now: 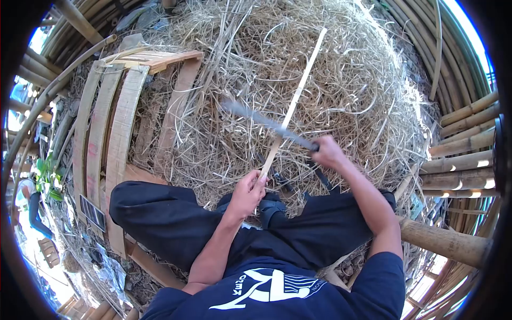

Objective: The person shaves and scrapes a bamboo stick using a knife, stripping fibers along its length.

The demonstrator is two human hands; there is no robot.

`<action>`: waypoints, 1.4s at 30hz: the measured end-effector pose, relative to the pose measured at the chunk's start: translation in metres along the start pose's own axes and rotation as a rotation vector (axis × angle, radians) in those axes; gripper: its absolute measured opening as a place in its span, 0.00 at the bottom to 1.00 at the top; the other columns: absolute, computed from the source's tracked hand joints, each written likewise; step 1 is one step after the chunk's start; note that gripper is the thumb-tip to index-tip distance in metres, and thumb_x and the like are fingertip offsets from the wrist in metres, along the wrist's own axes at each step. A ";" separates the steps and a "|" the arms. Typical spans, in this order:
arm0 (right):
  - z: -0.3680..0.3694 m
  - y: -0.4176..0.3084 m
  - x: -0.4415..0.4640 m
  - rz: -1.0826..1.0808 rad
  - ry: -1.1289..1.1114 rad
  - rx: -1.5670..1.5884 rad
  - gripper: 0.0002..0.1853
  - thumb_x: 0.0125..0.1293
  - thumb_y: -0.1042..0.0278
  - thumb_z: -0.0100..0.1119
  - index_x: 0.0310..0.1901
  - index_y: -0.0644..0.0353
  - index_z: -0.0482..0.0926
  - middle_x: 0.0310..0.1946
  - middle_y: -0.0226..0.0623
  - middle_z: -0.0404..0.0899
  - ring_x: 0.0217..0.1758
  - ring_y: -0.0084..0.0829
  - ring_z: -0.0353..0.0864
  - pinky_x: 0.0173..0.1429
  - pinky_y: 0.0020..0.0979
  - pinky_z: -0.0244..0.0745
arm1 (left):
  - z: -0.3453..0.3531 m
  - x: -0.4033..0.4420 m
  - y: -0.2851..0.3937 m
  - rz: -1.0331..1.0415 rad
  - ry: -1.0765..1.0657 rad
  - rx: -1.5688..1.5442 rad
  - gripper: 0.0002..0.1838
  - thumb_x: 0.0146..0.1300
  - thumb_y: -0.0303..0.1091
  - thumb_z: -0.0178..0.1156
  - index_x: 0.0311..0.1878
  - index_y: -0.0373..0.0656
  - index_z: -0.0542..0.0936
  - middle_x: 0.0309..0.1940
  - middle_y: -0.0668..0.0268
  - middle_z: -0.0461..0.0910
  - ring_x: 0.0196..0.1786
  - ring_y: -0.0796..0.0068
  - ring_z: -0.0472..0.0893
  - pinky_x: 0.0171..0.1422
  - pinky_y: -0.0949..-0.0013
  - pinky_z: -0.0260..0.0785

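I read what I can first: the dark blue shirt [346,301] carries a white print [277,288] with a large R-like letter, and smaller lettering runs sideways next to it, but from my angle I can't make out a whole word with confidence. Reddish marks show on one of the wooden slats [96,128] over on the left, too faint for me to read. The pale strip [298,90] slants up and away from the person's lap, over a broad heap of dry shavings [362,80]. Its near end sits in the left hand [248,194], whose fingers pinch it against the thumb; the rest of its length reaches well beyond that grip. In the right hand [328,153] I see the fingers wrapped around the dark handle of a knife [266,121]. The blade is blurred and points toward the upper left, crossing the strip ahead of the left fingers; I cannot tell whether the edge touches it. The right fingers are just to the right of the strip, apart from it. Below both hands I have the dark trousers [160,218], legs bent, with a dark flat panel [93,213] by the slats.
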State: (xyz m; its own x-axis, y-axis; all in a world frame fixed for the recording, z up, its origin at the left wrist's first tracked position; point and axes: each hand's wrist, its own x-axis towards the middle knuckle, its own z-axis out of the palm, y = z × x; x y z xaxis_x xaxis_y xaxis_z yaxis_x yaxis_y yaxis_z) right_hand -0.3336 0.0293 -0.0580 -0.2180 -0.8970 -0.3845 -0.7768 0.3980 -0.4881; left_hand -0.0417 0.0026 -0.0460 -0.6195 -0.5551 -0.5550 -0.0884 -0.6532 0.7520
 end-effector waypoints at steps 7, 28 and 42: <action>-0.008 0.024 0.023 0.239 0.006 0.015 0.13 0.50 0.66 0.60 0.36 0.60 0.86 0.23 0.49 0.82 0.29 0.43 0.85 0.39 0.40 0.80 | 0.000 -0.004 -0.005 0.048 0.068 0.170 0.09 0.76 0.38 0.49 0.46 0.42 0.73 0.15 0.78 0.64 0.14 0.90 0.60 0.17 0.80 0.49; -0.001 -0.008 0.006 -0.175 -0.054 -0.293 0.16 0.48 0.61 0.63 0.37 0.59 0.86 0.28 0.47 0.84 0.36 0.46 0.85 0.51 0.42 0.80 | -0.002 -0.009 -0.011 0.055 0.056 0.092 0.09 0.76 0.36 0.49 0.45 0.40 0.72 0.15 0.78 0.63 0.15 0.90 0.58 0.18 0.80 0.48; -0.013 0.014 0.021 0.061 -0.004 -0.143 0.15 0.51 0.63 0.59 0.36 0.62 0.86 0.26 0.48 0.84 0.33 0.42 0.85 0.46 0.40 0.81 | -0.001 -0.012 -0.007 0.072 0.052 0.090 0.07 0.76 0.34 0.48 0.45 0.41 0.70 0.16 0.79 0.61 0.14 0.91 0.57 0.15 0.81 0.47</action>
State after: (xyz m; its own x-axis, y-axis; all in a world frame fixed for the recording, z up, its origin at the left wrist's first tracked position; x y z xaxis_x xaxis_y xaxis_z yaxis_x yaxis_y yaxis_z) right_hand -0.3568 0.0135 -0.0624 -0.2654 -0.8711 -0.4132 -0.8383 0.4202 -0.3474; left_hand -0.0327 0.0133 -0.0455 -0.5857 -0.6262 -0.5146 -0.1163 -0.5634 0.8179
